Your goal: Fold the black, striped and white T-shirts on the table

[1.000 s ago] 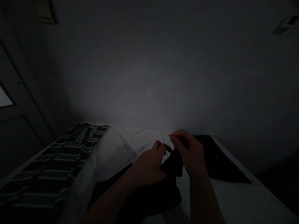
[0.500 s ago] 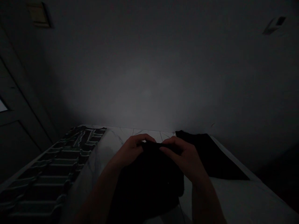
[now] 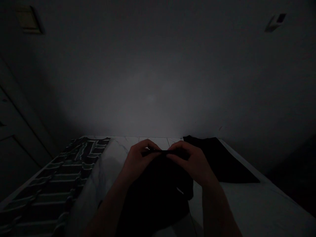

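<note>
A black garment (image 3: 158, 194) hangs between my hands near the middle, its upper edge pinched at the top. My left hand (image 3: 140, 159) holds that edge between thumb and fingers. Close beside it, my right hand (image 3: 191, 159) pinches the same edge, the two sets of fingertips almost meeting. Below, the cloth spreads down between my forearms, with a small gap at its right side. Its folds are hard to make out in the dark.
A striped garment (image 3: 59, 184) lies flat at the left. At the right, another black garment (image 3: 219, 161) is spread on the white marbled surface (image 3: 247, 207). Behind stands a grey wall (image 3: 150, 82), with a door (image 3: 14, 131) at far left.
My left thumb and fingers have closed in on the top edge nearer my right hand. A gap has opened at the cloth's right side. The view has shifted slightly.
</note>
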Demonstrator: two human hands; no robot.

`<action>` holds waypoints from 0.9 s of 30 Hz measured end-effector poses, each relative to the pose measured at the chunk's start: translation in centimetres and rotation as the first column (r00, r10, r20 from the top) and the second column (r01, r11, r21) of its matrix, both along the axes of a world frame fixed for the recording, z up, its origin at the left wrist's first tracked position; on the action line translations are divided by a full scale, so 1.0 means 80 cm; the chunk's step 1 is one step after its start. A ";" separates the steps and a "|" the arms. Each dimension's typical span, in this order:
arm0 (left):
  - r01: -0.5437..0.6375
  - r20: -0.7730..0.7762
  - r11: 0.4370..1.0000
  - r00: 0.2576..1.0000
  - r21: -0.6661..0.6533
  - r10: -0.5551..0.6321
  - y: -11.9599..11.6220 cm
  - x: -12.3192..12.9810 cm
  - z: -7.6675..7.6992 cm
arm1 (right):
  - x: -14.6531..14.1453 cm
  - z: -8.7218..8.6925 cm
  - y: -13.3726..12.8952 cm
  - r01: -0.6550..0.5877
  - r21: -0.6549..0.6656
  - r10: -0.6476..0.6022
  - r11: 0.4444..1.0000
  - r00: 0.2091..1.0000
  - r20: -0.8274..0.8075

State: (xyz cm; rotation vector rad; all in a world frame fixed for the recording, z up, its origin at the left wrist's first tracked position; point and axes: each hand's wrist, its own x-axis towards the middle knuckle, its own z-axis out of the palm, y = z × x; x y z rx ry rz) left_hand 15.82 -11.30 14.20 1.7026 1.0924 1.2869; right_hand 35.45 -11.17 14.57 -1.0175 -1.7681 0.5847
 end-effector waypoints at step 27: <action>-0.154 -0.115 0.943 0.974 0.295 0.195 -0.004 -0.027 0.006 | -0.009 -0.010 0.012 -0.062 -0.070 0.048 0.996 0.981 -0.187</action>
